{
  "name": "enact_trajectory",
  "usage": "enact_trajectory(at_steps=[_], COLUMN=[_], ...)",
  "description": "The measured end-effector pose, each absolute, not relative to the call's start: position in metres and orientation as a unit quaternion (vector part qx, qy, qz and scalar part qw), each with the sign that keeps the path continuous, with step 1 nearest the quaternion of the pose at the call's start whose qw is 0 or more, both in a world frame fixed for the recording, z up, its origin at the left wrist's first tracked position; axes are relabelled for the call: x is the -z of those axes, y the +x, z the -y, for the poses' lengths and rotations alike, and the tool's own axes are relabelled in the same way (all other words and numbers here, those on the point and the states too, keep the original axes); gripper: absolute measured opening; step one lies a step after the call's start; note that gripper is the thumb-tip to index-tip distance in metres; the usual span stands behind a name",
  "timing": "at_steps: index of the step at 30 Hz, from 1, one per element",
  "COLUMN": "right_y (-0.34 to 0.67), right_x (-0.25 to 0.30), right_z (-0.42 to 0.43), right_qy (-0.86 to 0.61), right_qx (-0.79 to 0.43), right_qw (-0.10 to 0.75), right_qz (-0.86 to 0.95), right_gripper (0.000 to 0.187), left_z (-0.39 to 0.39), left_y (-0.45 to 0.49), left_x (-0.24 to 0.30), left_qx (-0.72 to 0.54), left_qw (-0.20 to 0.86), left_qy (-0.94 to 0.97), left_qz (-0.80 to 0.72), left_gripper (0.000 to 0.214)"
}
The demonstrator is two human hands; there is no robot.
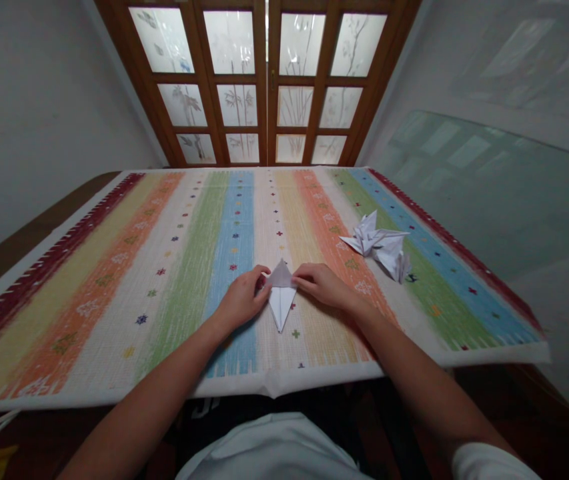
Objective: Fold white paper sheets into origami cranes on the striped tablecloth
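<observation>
**Q: What do the hands hold?**
A: A left hand (pixel 241 300) and a right hand (pixel 324 285), each in a narrow grip, pinch a pointed white folded paper (pixel 280 303) from either side, its tip toward the person.

**Q: Where does it lie?**
A: Just above a striped multicoloured woven cloth (pixel 189 320) spread on a brown wooden worktop (pixel 24 253).

**Q: And beyond?**
A: A folded white paper bird (pixel 377 243) rests nearby to the right, and glazed wooden doors with frosted, plant-patterned panes (pixel 264 87) stand at the far end.
</observation>
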State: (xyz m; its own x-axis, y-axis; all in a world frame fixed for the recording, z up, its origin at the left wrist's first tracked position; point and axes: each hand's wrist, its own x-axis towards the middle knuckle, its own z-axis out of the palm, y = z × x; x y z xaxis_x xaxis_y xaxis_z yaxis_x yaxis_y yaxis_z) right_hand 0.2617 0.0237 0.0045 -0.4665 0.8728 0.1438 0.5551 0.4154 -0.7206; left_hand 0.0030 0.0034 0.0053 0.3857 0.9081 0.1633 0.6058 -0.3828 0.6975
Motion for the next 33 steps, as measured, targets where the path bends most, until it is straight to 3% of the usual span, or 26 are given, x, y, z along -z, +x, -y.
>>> enact_trajectory(at_steps=[3, 6, 13, 19, 24, 28, 33], right_y=[0.253, 0.247, 0.241, 0.237, 0.237, 0.236, 0.233], right_x=[0.001, 0.004, -0.001, -0.006, -0.008, -0.011, -0.011], right_z=[-0.021, -0.018, -0.016, -0.012, -0.011, -0.008, -0.002], right_qy=[-0.507, -0.526, -0.519, -0.501, -0.461, -0.375, -0.272], right_qx=[-0.241, -0.211, -0.242, -0.326, -0.388, -0.413, -0.387], right_qw=[0.273, 0.272, 0.259, 0.292, 0.374, 0.431, 0.451], right_qz=[0.781, 0.778, 0.778, 0.746, 0.705, 0.709, 0.757], right_gripper=[0.004, 0.006, 0.012, 0.011, 0.016, 0.019, 0.036], left_z=[-0.006, -0.008, -0.007, -0.004, -0.003, -0.006, -0.008], left_y=[0.007, 0.010, 0.011, 0.012, 0.010, 0.006, 0.008], left_x=[-0.002, 0.000, 0.000, -0.002, -0.006, -0.007, -0.006], left_qx=[-0.279, -0.282, -0.250, -0.263, -0.298, -0.341, -0.383], left_qw=[0.291, 0.282, 0.214, 0.230, 0.295, 0.406, 0.487], left_qy=[0.763, 0.755, 0.797, 0.805, 0.773, 0.715, 0.664], left_qz=[-0.505, -0.521, -0.506, -0.479, -0.477, -0.455, -0.418], left_gripper=[0.032, 0.035, 0.010, 0.014, 0.039, 0.053, 0.041])
